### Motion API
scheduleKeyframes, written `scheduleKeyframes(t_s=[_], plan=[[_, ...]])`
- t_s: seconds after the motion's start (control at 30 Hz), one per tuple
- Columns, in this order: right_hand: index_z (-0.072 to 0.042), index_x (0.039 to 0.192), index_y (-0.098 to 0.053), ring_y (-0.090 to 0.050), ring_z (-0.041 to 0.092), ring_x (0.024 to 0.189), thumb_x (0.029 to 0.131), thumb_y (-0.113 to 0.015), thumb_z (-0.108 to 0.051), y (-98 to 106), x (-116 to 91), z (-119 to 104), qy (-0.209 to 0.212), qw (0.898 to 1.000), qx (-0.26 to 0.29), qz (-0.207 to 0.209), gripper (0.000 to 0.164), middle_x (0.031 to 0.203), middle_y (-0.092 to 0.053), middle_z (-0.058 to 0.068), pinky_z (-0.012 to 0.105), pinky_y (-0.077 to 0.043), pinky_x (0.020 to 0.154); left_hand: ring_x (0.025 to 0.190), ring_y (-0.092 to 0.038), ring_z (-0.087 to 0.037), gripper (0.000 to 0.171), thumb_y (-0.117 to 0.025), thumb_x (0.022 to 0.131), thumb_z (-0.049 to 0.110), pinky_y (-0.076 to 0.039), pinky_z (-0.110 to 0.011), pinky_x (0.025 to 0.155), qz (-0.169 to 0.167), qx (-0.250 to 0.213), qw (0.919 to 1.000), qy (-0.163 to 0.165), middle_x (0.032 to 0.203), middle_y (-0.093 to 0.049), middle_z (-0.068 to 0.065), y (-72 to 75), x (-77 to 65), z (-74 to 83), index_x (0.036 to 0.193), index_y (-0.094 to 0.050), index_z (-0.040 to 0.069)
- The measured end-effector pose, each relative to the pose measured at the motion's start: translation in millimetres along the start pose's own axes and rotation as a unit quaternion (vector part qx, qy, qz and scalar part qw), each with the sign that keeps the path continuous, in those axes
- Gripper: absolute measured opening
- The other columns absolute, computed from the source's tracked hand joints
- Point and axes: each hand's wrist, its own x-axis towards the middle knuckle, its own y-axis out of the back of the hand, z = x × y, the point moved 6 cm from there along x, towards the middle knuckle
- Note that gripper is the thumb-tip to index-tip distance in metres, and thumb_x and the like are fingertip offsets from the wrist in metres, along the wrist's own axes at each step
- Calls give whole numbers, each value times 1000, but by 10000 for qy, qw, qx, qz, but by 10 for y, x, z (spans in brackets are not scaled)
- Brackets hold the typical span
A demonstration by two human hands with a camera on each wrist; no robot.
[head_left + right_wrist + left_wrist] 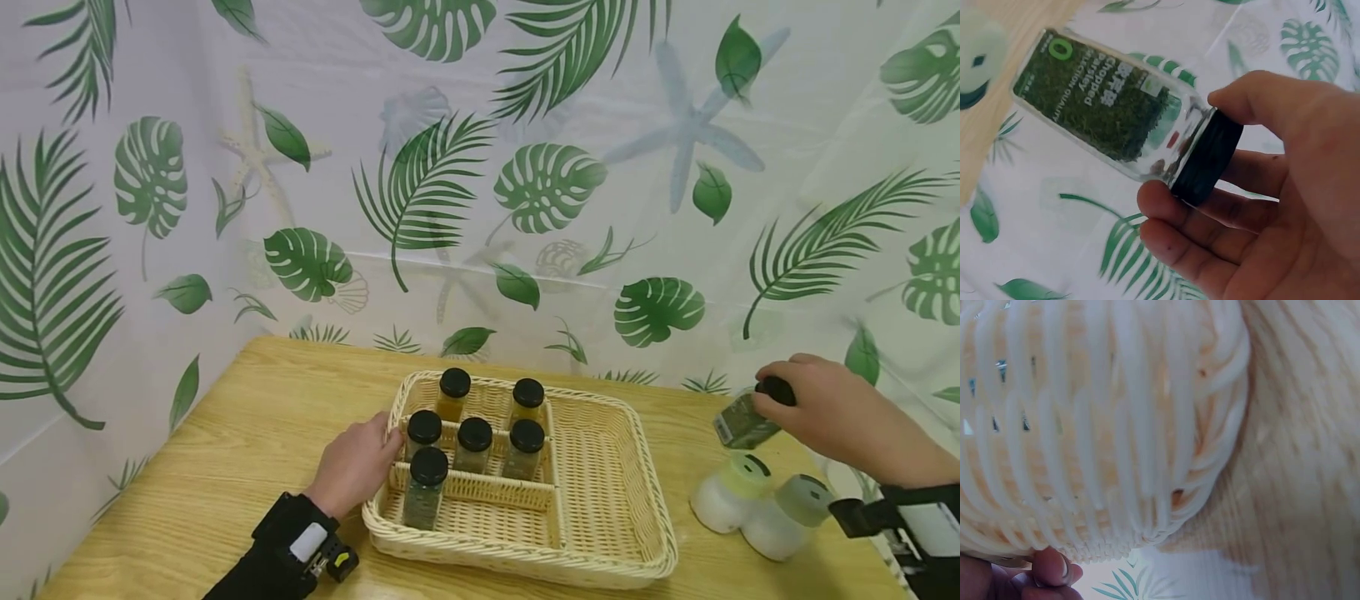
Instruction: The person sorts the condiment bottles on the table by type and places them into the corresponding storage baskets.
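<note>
A glass spice jar labelled chopped parsley [1094,94], with a black lid, hangs tilted in my right hand [832,408]. The thumb and fingers grip it by the lid, above the table's right side in the head view. My left hand [356,462] holds the left rim of a woven basket [600,575]; in the left wrist view a thumb or fingertip [1050,567] shows against the weave. Several black-lidded spice jars [474,446] stand upright in the basket's left compartments. The long right compartment [596,467] shows bare weave.
Two white containers with coloured tops, one yellow-green [723,496] and one grey-green [783,517], stand on the wooden table [300,383] right of the basket, below my right hand. A leaf-printed sheet [465,208] hangs behind the table.
</note>
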Motion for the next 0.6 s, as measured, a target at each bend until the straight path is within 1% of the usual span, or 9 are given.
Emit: scheduleKeyframes(t_s=[0.1, 0.27, 0.37, 0.5, 0.6], plan=[[6, 110, -68, -58, 23, 75, 95, -66, -23, 55, -6, -133, 124, 9999, 74, 65, 33, 95, -65, 17, 39, -48, 62, 48, -44, -14, 23, -46, 106, 26, -31, -30, 47, -7, -44, 10000, 13, 59, -43, 1, -5, 1, -10, 93, -57, 11], [6, 114, -67, -57, 20, 75, 94, -66, -24, 103, -4, -325, 296, 9993, 221, 65, 36, 101, -66, 20, 34, -44, 58, 47, -43, -15, 23, -46, 106, 26, -29, -29, 48, 2, -103, 9999, -9, 58, -42, 1, -5, -1, -26, 94, -57, 11], [5, 115, -68, -60, 23, 79, 93, -68, -26, 122, 1, -437, 387, 9990, 220, 39, 37, 104, -67, 20, 37, -48, 61, 46, -42, -14, 24, -45, 107, 26, -28, -29, 48, -12, -135, 9999, -20, 57, -41, 1, -11, -2, -28, 94, -57, 10], [1, 115, -70, -60, 19, 79, 93, -69, -27, 141, -2, -584, 498, 9983, 302, 3, 35, 101, -67, 11, 37, -49, 65, 46, -41, -14, 24, -45, 107, 26, -28, -29, 47, -20, -148, 9999, -13, 57, -42, 1, -12, -2, -26, 97, -59, 9], [-2, 115, -70, -53, 11, 73, 93, -69, -26, 146, -10, -694, 609, 9972, 432, -25, 32, 97, -65, 4, 32, -45, 62, 45, -41, -14, 24, -45, 107, 26, -28, -29, 47, -29, -142, 9999, 3, 57, -42, 1, -6, -4, -24, 98, -59, 9]])
